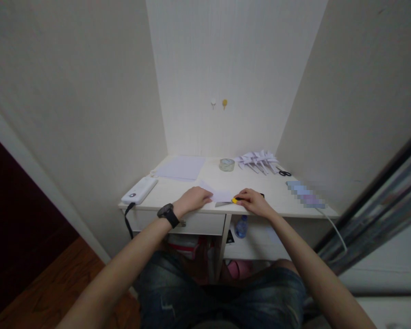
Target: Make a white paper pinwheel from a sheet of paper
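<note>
Small white surface (178, 185) set in a pale alcove; person seated in front of it, jeans showing below.

Left hand (193, 199), black watch (168, 214) on its wrist, lies flat on a small sheet of white paper (218, 194) near the front edge. Fingers curled down onto the sheet, pressing rather than clasping; nothing enclosed in that grip.

Right hand (253, 201) sits just beside the paper's right corner, its grip closed around a small tool with a yellow and black body (235, 199). A grey blade-like strip (222, 204) runs from it along the paper's lower edge. Too small to say more about the tool.

Further back on the surface: a larger pale sheet (181, 167) at left, a roll of clear tape (226, 164) in the middle, a heap of folded white paper pieces (256, 160) at right, black-handled scissors (285, 173) just beside the heap. A white oblong device (139, 190) with a dark strap lies at the left front corner. A blurred patch covers something at far right, with a white cable (334, 228) trailing off the edge.

Two small hooks (218, 103) on the back wall, one white, one yellow. A blue-capped bottle (240, 226) stands below the surface.

No brand, label or writing is legible anywhere.
</note>
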Motion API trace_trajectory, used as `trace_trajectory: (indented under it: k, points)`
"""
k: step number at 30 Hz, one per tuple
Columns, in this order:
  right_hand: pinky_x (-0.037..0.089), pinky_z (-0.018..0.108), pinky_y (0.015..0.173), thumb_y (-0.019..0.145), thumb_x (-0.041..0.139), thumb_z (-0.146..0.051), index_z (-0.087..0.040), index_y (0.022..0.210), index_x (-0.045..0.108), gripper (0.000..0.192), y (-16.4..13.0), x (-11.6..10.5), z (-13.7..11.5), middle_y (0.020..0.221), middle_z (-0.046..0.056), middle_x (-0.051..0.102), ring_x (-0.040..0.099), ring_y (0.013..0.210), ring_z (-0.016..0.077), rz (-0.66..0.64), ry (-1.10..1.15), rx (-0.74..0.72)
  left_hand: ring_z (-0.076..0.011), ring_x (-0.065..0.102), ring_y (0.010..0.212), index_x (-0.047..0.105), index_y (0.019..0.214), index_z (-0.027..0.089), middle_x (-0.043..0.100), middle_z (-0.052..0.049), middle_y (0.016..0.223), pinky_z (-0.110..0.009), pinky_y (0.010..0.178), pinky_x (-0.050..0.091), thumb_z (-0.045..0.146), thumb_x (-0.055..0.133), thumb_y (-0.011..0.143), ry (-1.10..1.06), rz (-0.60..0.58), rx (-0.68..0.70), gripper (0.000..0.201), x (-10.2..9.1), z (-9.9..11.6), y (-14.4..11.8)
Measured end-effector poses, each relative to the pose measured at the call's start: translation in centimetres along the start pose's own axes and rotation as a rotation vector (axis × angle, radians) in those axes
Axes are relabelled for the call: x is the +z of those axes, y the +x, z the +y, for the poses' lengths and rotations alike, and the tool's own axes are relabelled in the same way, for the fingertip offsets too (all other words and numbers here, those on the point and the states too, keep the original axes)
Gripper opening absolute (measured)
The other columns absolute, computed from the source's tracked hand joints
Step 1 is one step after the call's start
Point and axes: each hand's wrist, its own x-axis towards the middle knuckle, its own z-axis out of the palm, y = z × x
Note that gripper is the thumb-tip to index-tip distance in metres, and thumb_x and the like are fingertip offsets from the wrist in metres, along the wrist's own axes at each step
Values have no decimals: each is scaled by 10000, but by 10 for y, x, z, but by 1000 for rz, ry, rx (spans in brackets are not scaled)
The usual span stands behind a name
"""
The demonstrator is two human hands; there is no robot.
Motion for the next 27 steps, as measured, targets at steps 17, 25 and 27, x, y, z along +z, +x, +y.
trace_trajectory:
  k: [17,25,27]
  points:
    - [480,353,851,868,620,-277,-215,1050,769,243,1,2,7,1013,96,697,626,938,233,16,53,45,-263,697,871,752,929,95,734,-200,952,-328,739,496,82,517,837,228,-231,0,252,-26,12,7]
    - [490,346,854,859,618,-259,-209,1055,766,251,-2,-1,2,1004,93,701,633,935,228,63,49,76,-280,682,934,780,857,168,754,-142,936,-394,876,483,270,540,914,27,218,-218,266,-32,-5,7]
    - [489,337,859,862,620,-262,-222,1059,764,248,-2,0,2,1015,83,701,639,942,221,81,45,95,-259,665,969,783,867,195,758,-101,986,-382,898,481,326,608,886,-172,471,-331,220,-34,-13,8]
